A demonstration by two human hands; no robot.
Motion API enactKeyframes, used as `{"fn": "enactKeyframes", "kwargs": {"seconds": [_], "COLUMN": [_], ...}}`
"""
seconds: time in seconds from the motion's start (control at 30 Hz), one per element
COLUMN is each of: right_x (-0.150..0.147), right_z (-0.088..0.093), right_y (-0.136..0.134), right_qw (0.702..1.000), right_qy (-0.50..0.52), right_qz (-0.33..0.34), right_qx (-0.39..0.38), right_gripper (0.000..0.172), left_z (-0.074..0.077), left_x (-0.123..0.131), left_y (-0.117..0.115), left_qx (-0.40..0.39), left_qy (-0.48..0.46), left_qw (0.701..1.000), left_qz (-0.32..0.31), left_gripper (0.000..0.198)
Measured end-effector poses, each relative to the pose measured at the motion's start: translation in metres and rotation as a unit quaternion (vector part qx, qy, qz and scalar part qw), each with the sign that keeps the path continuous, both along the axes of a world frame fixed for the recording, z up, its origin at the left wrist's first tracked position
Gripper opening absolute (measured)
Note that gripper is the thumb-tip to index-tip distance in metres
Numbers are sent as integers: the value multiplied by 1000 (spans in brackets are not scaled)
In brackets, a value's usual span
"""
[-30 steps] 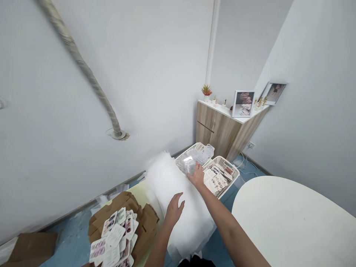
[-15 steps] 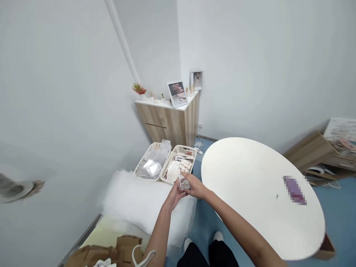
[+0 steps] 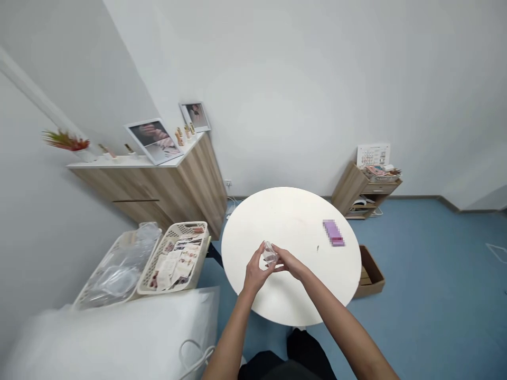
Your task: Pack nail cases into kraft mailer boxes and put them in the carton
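**Clear plastic piece (image 3: 270, 253) pinched, centre frame**

Far left, a cream lattice basket (image 3: 186, 228) of printed cards (image 3: 174, 266) sits beside the round white counter (image 3: 301, 211). Moving right, the left hand (image 3: 255, 273) has its fingers (image 3: 261, 254) clamped on the piece's left side, above the counter. The right hand (image 3: 287, 262) closes from the other side, fingertips (image 3: 275, 249) on it too. The piece's long axis appears to tilt upper left to lower right, both hands touching it. Further right, a blurred purple item (image 3: 334, 233) lies on the counter.
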State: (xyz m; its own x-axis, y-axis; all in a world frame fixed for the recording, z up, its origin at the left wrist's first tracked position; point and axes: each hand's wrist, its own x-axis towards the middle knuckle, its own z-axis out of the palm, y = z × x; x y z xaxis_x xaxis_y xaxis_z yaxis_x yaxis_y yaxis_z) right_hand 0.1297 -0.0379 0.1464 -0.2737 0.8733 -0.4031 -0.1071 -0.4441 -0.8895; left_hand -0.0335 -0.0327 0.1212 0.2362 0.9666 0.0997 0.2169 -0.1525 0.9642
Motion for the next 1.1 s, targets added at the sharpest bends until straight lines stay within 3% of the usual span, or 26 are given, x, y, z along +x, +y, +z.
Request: {"fn": "enactKeyframes", "kwargs": {"seconds": [0.1,0.23,0.33,0.47,0.67,0.83,0.97,1.1], "right_x": [56,104,115,112,106,111,120,124], "right_z": [-5,-20,-36,-55,-69,-93,-126,-156], "right_y": [-6,-16,-28,-46,-55,-45,-31,-21], "right_qw": [999,989,969,934,927,974,980,968], "right_qy": [-27,-88,-161,-260,-257,-126,-97,-168], "right_qz": [-26,-74,-103,-123,-154,-163,-172,-182], "right_qx": [19,95,157,213,224,96,-9,-37], "right_gripper": [55,53,54,52,54,65,65,49], "left_z": [-12,-28,-35,-42,-55,-70,-97,-130], "left_x": [55,114,145,167,165,138,119,112], "left_y": [-4,-11,-18,-27,-33,-20,-4,4], "left_qx": [-19,-173,-271,-284,-263,-323,-397,-383], "left_qy": [-15,-147,-236,-251,-234,-241,-246,-137], "left_qw": [999,974,933,922,929,910,881,904], "left_qz": [-44,-19,23,78,112,94,82,129], "left_gripper": [71,64,61,56,63,67,58,50]}}
